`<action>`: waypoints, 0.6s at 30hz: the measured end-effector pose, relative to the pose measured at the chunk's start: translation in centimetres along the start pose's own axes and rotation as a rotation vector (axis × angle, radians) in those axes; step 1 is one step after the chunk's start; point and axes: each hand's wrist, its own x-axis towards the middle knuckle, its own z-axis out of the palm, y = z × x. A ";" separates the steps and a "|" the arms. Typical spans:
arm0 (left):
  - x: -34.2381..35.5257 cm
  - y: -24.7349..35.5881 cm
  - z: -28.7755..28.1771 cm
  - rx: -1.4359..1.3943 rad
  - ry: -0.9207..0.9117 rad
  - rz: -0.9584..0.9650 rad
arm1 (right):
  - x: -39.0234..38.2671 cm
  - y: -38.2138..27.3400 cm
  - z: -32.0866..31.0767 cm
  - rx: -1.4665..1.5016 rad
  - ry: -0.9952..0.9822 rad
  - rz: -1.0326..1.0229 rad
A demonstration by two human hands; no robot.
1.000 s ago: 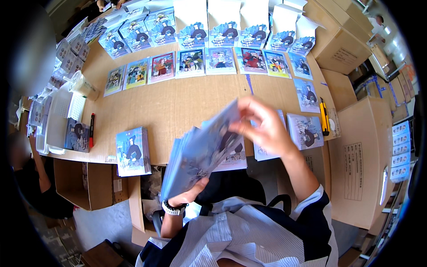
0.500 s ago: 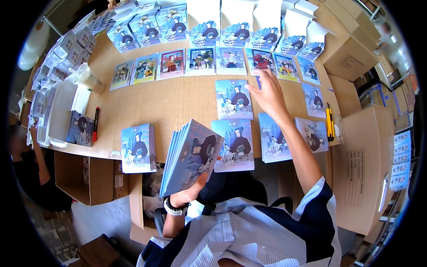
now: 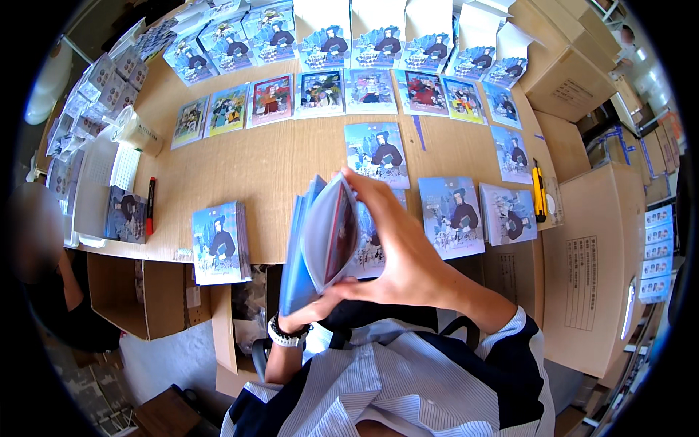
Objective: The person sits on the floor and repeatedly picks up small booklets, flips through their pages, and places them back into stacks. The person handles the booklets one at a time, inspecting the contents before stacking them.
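Observation:
Upright in my left hand (image 3: 312, 313) is a stack of pale blue illustrated packets (image 3: 293, 255). My right hand (image 3: 415, 266) grips the front packet (image 3: 317, 244) by its opposite edges, thumb low and fingers high. That packet bows open at its mouth, and something reddish shows inside. Behind my right hand, another illustrated packet is mostly hidden. Farther up lies a single packet (image 3: 377, 153). To the right are two more small piles (image 3: 451, 218) (image 3: 508, 215), and a neat stack (image 3: 218, 244) stands by the table's front edge on the left.
Differently coloured picture cards (image 3: 320, 93) form a row across the table (image 3: 240, 167), before several open illustrated boxes (image 3: 378, 47). A yellow cutter (image 3: 539, 191) lies right; a marker (image 3: 151, 206) and lidded cup (image 3: 138, 133) are left. Cartons (image 3: 582, 269) flank the table. Another person (image 3: 54, 298) is at left.
My right hand has come from the far card row back to the stack and gripped the front packet. That packet has been squeezed, so its mouth bulges open.

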 end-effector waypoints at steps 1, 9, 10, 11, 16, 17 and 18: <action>-0.3 -0.2 -0.4 0.081 -0.017 0.011 | 0.0 0.1 0.0 -0.039 0.081 -0.051; -1.5 -2.1 0.3 -0.012 0.163 -0.035 | -0.5 0.3 0.0 -0.150 0.191 -0.126; -1.6 -2.4 0.2 0.017 0.159 -0.014 | -0.5 0.4 -0.1 -0.167 0.199 -0.127; -1.3 -2.2 0.3 0.018 0.161 -0.014 | -0.6 0.5 -0.1 -0.187 0.208 -0.129; -0.6 -0.3 0.7 0.016 0.222 -0.047 | 0.0 0.6 -0.7 -0.313 0.275 -0.147; -0.7 -0.2 0.6 0.043 0.241 -0.040 | 0.5 0.6 -0.7 -0.330 0.293 -0.141; -1.1 -0.5 0.2 0.116 0.216 -0.028 | 0.9 0.6 -0.7 -0.345 0.310 -0.137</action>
